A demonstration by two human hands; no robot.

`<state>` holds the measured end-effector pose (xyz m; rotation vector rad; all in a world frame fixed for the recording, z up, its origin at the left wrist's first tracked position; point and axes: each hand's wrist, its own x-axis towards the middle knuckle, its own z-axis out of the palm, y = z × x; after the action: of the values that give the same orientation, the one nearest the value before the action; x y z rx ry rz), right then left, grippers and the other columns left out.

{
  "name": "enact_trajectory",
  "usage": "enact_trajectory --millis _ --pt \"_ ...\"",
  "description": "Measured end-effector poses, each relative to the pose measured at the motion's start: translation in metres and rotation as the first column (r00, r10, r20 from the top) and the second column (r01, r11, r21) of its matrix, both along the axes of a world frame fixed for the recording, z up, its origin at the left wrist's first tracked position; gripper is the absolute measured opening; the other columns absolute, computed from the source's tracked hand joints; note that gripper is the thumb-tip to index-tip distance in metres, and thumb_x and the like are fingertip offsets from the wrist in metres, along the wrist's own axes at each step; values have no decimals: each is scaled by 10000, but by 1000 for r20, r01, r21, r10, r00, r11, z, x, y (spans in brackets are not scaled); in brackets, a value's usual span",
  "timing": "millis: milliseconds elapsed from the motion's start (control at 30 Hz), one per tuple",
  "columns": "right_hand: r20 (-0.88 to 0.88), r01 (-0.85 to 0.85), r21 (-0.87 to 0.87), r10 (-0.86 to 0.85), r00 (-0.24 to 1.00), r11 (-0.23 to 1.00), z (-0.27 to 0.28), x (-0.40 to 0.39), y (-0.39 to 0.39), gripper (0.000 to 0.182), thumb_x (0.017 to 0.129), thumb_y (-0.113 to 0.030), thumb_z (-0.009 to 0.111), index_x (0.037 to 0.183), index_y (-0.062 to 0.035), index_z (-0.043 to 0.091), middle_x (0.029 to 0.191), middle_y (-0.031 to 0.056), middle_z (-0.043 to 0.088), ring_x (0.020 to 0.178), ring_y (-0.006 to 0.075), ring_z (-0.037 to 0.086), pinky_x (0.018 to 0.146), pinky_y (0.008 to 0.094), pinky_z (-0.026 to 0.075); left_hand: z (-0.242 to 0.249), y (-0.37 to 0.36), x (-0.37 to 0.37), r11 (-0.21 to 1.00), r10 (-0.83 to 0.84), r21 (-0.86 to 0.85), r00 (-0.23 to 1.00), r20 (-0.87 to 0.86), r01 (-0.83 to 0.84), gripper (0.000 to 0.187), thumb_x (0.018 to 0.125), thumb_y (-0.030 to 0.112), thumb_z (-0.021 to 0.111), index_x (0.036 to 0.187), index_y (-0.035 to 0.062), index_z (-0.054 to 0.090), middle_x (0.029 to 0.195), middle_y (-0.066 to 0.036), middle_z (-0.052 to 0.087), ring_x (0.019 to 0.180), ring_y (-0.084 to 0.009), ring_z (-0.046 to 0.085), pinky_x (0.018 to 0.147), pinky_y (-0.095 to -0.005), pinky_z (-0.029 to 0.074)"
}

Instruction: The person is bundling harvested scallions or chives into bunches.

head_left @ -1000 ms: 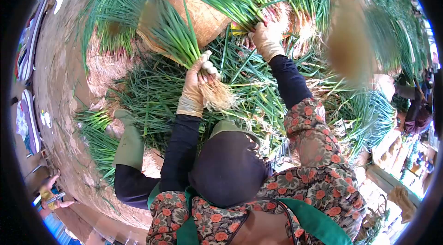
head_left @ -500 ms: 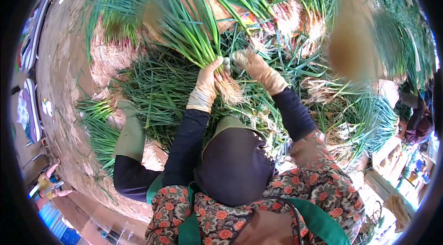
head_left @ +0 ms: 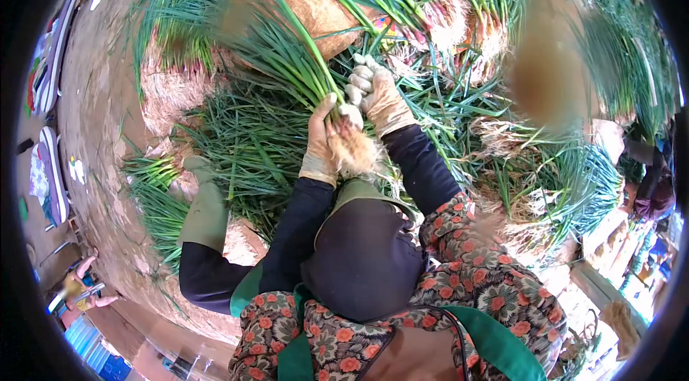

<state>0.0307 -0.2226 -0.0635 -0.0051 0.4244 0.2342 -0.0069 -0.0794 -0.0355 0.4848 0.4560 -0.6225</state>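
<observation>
My left hand point(head_left: 323, 135), in a pale glove, is closed around the lower stalks of a bunch of green onions point(head_left: 305, 68). The leaves point up and to the left, and the roots point(head_left: 355, 150) hang below toward me. Close beside the bunch, on its right, my right hand point(head_left: 371, 86) has its gloved fingers curled. Whatever those fingers hold, if anything, is hidden. Loose green leaves point(head_left: 251, 140) lie in a thick heap beneath both hands.
More rooted onion bunches lie at the upper left point(head_left: 176, 79) and at the top point(head_left: 438, 15), beside a brown rounded surface point(head_left: 323, 11). Loose onions with roots point(head_left: 531, 208) lie on the right. Another person point(head_left: 649, 187) is at the far right edge. Brown blurs partly cover the upper right.
My right hand has moved left, closer to the bunch, and its fingers now show curled. The held bunch has shifted slightly, its leaves blurred and drawn lower, showing more of the brown surface.
</observation>
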Motion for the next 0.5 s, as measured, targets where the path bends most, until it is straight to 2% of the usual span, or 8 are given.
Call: enact_trajectory --millis 67,100,167,200,267,367,433,500 --pt "-115 -205 -196 185 976 959 14 10 -10 257 964 -300 392 908 -83 520 501 -76 273 370 97 217 395 244 248 15 2 -7 967 -48 -252 999 -7 44 253 829 244 619 973 46 555 652 -69 548 590 -213 541 584 -363 475" --pt "4 -329 -449 370 929 831 21 5 -12 273 959 -281 416 906 -66 574 517 -55 353 403 82 293 411 241 283 0 9 -11 877 -93 -479 990 -110 29 346 833 220 610 1118 41 532 957 -139 601 618 -160 544 601 -330 479" --pt "137 17 -937 323 936 348 -49 18 -15 285 951 -266 447 878 -49 618 591 -10 490 488 91 410 471 236 349 53 10 -11 662 -132 -750 986 -103 10 520 843 191 592 1307 52 404 1361 -200 368 622 -98 542 605 -286 474" --pt "-16 -171 -930 428 904 325 -29 6 -32 293 943 -255 472 867 -28 642 730 55 609 641 138 524 589 256 422 52 16 -13 614 -49 -789 999 3 32 641 849 166 579 1401 88 262 1494 -189 19 635 -52 543 615 -255 469" --pt "-150 81 -951 676 721 -298 -19 -16 -46 303 905 -290 543 1022 -18 611 921 102 646 822 190 592 746 297 463 58 26 -11 569 6 -821 997 73 56 589 879 177 542 1392 84 270 1350 -158 375 641 -62 555 642 -264 470" --pt "-439 233 -835 858 266 -499 18 -42 -48 389 856 -316 618 1130 -46 567 1034 100 634 910 180 602 802 316 471 53 33 6 730 53 -683 998 22 -24 246 908 209 516 1114 77 497 714 52 496 604 -60 487 605 -265 421" --pt "-4 305 -919 781 625 -249 0 -31 -67 348 854 -283 616 1118 -60 572 1001 100 645 899 191 611 782 329 476 43 26 23 829 -34 -551 992 125 98 90 909 180 504 957 106 486 662 67 417 600 -59 431 616 -272 392" --pt "-229 -44 -830 269 936 -555 39 -13 -79 324 850 -292 601 1082 -66 590 908 120 659 850 222 630 759 332 482 31 19 26 968 -52 -232 978 203 99 130 875 183 576 932 94 502 688 43 485 613 -97 488 609 -303 440"
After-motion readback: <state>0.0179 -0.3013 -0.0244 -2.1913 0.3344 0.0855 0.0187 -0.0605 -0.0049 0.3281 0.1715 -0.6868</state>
